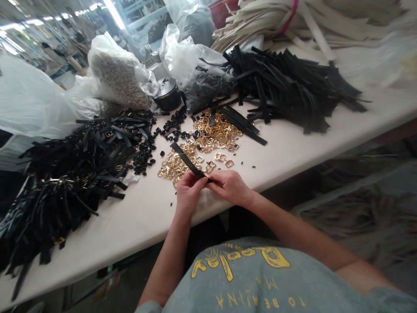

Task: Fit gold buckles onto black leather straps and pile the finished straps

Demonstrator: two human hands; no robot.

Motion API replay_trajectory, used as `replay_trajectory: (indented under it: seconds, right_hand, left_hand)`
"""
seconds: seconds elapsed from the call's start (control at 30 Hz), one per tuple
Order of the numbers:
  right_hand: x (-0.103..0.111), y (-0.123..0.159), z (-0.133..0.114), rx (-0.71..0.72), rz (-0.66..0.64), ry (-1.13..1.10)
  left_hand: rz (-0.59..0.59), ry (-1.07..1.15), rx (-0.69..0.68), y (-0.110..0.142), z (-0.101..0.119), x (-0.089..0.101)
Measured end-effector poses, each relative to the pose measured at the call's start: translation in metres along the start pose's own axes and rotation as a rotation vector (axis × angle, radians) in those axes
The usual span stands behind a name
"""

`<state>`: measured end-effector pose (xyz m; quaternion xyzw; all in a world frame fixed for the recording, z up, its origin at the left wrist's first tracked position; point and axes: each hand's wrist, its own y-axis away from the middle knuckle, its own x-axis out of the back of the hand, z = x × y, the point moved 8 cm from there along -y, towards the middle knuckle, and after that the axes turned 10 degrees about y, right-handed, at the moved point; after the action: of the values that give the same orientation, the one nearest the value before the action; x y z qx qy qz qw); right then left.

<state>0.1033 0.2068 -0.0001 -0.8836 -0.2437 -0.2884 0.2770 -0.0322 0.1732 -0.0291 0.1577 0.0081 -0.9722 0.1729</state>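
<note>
My left hand pinches a narrow black strap, whose free end points up and away to the left. Close beside it, my right hand is closed at the strap's near end, fingertips almost meeting the left ones. Whether a small part sits between the fingertips is hidden. Just beyond my hands lies a heap of gold buckles, with a few loose ones toward the right. Small black pieces are scattered left of the buckles.
Black straps with gold buckles pile up on the table's left. Loose black straps lie at the back right, near beige strips. A dark pot and filled plastic bags stand behind. The table's front edge runs before me.
</note>
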Motion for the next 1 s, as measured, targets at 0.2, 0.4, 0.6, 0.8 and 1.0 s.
replay_trajectory:
  seconds: [0.2,0.4,0.6,0.8,1.0]
  right_hand:
    - [-0.001,0.000,0.007,-0.054,0.015,-0.159]
    - [-0.003,0.001,0.015,-0.139,0.035,-0.400]
    - [-0.003,-0.002,0.015,-0.145,0.038,-0.422]
    - [0.001,-0.003,0.017,-0.175,0.006,-0.558]
    - [-0.002,-0.004,0.016,-0.161,-0.082,-0.572]
  left_hand:
    - [0.057,-0.012,-0.062,0.000,0.004,0.004]
    - [0.058,-0.030,-0.073,-0.002,0.002,0.005]
    - [0.053,0.051,-0.060,-0.001,0.000,0.003]
    - [-0.120,0.116,0.041,0.004,-0.002,-0.007]
    - [-0.163,0.037,0.086,0.005,-0.004,-0.008]
